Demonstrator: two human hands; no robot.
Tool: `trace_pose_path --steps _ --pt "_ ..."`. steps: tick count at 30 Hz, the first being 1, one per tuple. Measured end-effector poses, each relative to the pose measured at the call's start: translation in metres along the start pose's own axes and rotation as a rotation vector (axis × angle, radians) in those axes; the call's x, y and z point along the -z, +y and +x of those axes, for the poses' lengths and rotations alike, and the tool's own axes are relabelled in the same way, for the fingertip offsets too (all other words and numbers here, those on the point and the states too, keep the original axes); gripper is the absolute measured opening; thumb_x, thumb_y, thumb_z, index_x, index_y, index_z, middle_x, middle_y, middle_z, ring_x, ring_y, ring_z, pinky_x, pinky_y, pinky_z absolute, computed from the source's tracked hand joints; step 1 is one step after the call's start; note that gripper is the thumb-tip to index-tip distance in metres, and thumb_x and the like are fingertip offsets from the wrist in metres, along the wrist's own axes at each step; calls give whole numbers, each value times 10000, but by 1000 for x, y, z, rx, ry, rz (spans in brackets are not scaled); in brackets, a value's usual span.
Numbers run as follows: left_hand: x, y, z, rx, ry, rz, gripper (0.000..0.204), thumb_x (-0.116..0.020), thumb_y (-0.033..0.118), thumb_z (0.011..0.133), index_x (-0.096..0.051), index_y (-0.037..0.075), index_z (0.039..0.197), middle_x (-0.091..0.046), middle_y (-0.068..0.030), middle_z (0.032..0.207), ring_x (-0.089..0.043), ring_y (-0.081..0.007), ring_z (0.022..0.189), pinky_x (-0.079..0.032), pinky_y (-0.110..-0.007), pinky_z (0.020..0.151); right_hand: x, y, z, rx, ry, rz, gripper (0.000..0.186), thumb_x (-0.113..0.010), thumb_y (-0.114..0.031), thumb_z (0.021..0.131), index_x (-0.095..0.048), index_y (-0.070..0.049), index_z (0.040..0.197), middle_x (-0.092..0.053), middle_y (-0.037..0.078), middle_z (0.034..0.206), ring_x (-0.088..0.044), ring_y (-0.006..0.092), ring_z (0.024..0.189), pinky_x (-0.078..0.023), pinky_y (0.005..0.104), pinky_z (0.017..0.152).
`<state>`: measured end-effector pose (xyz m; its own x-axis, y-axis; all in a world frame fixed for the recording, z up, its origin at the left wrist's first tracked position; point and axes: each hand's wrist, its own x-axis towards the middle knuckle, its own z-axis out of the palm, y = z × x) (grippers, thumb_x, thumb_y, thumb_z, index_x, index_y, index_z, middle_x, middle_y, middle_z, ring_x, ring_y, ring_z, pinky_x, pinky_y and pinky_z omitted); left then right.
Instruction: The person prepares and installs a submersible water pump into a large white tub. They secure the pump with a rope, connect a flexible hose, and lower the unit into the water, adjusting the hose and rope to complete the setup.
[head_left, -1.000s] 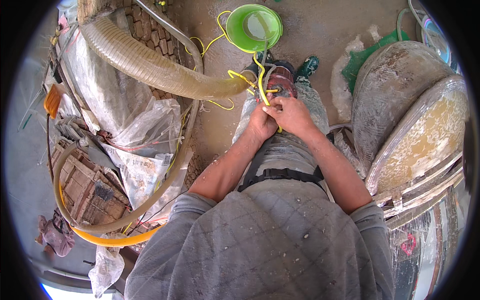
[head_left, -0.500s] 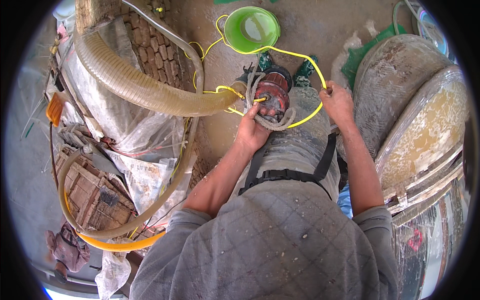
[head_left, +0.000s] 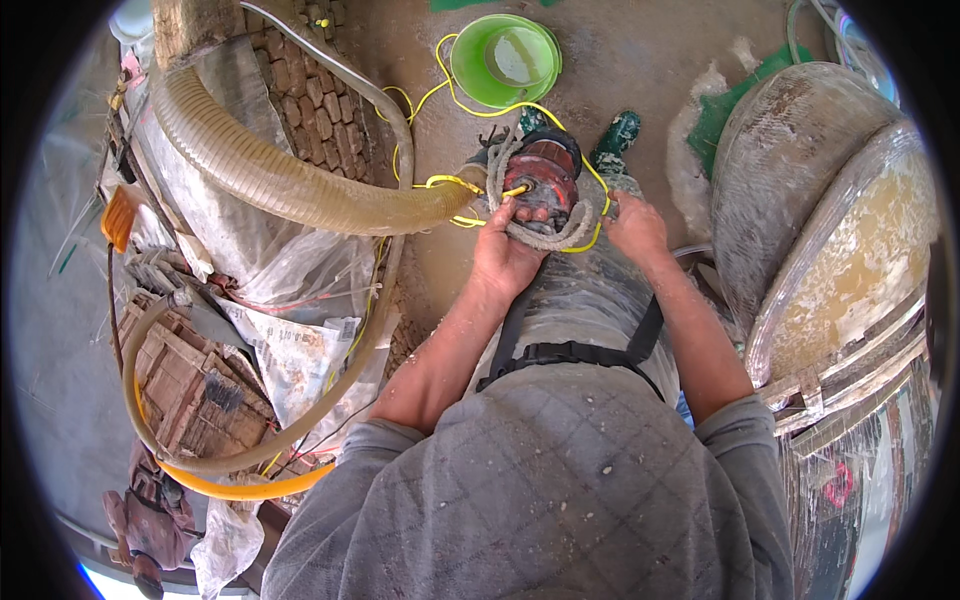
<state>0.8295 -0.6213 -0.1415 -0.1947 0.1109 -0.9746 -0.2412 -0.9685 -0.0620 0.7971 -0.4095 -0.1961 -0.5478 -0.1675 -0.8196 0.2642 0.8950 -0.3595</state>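
A red and black submersible pump, grimy and fixed to the end of a wide ribbed tan hose, lies in front of my body. My left hand is closed round the pump's near end, thumb by the yellow cord's entry. A grey rope loops over the pump. Just right of it, my right hand pinches a thin yellow cord. That cord arcs back toward the green bucket and also curls under the pump's near end.
A green bucket holding some liquid stands ahead. Large crusted rounded shapes are on the right. Left are stacked bricks, plastic sheeting, a wooden pallet and a looping narrow hose. Another person is at lower left.
My right hand has moved left and slightly down with the yellow cord, drawing its loop closer to the pump. My left hand stays on the pump.
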Motion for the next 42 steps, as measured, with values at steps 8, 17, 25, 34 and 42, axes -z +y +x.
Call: trace_pose_path --steps 8,17,25,34,42 --pt "-3 -8 1 11 -17 68 271 -460 288 1036 -559 89 880 -604 -42 840 -610 -246 894 -493 -466 942 44 -59 -36 580 4 43 532 -683 -71 744 -582 -28 1264 -576 211 1285 -548 344 1214 -426 448 1027" --pt "-18 -23 -5 25 -79 161 504 -487 631 953 -600 180 1149 -614 -13 979 -596 -226 985 -480 -457 958 70 -94 -44 671 88 12 720 -845 -272 675 -564 25 1268 -521 221 1336 -493 358 1275 -393 456 1066" --pt "-19 -29 -10 45 -214 94 970 -315 839 859 -393 78 1455 -472 -185 1437 -471 -344 1322 -341 -497 1134 45 -92 -3 493 -257 92 731 -664 -588 825 -628 58 1167 -662 284 1091 -649 418 1028 -497 488 908" --pt "-15 -29 -6 15 -229 66 1019 -299 836 864 -334 22 1475 -417 -200 1484 -405 -353 1375 -276 -497 1169 24 -102 6 369 -263 -16 690 -510 -598 910 -707 61 967 -692 294 966 -678 432 945 -508 514 856" --pt "-11 -26 -16 37 -168 96 928 -340 773 905 -336 44 1480 -412 -181 1495 -398 -334 1380 -276 -507 1160 27 -83 -11 393 -211 346 544 -550 -489 930 -655 19 1093 -684 285 977 -667 435 946 -510 476 874"
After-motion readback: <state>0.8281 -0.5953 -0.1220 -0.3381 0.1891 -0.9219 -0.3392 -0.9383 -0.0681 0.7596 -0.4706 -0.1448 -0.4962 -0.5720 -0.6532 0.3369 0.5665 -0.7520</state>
